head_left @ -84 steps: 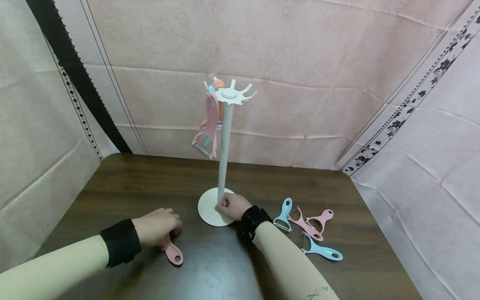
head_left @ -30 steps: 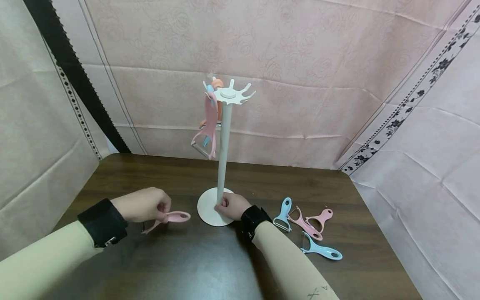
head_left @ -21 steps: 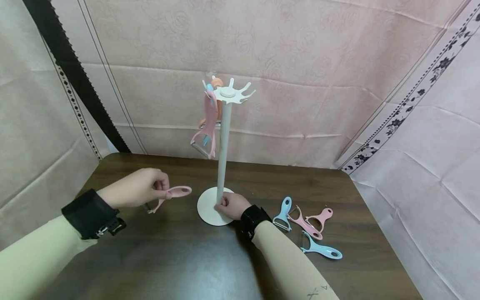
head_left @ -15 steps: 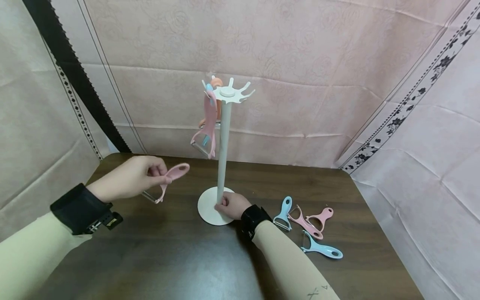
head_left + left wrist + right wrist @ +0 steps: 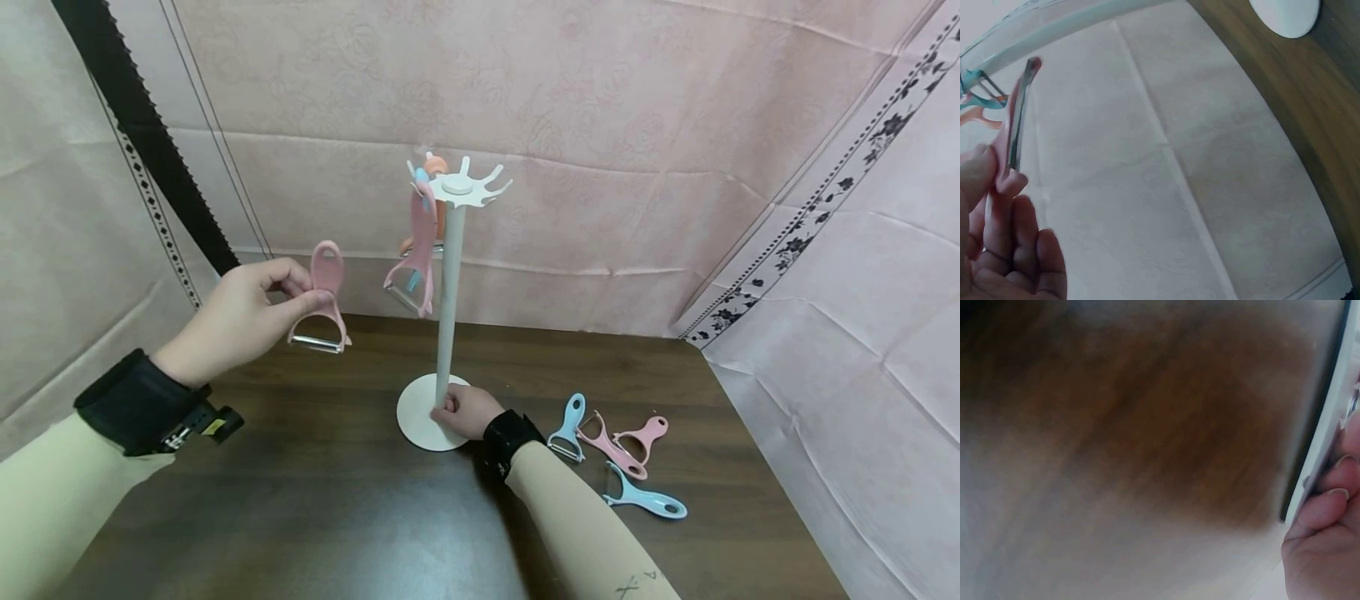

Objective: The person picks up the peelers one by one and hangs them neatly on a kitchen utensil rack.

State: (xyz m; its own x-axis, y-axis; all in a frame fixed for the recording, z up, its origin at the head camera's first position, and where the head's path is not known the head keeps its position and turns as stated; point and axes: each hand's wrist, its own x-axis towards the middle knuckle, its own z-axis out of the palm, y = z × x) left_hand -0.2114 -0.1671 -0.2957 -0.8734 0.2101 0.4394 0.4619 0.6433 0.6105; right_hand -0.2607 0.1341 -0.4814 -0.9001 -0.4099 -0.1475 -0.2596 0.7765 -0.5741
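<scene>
Raised above the table's left back edge, my left hand (image 5: 238,315) pinches a pink peeler (image 5: 327,268) between thumb and fingers, handle up and blade down. The left wrist view shows that same peeler (image 5: 1017,119) edge-on. My right hand (image 5: 474,411) grips the white hanging stand (image 5: 450,308) low on its pole, just above the round base (image 5: 416,417). From hooks on the stand's left side hang another pink peeler (image 5: 424,221), an orange peeler (image 5: 437,166) and a blue one (image 5: 422,176), partly hidden behind the pink. In the right wrist view, curled fingers (image 5: 1325,506) lie against the white base.
Right of the stand, a blue peeler (image 5: 573,412) and two pink peelers (image 5: 622,461) lie close together on the wooden table (image 5: 360,500). Another blue peeler (image 5: 654,503) lies nearer the front. Pale cloth (image 5: 570,108) hangs behind the table and on both sides.
My left hand has lifted the pink peeler off the table, up and away from me, turning it until the handle points upward. My right hand has stayed on the stand.
</scene>
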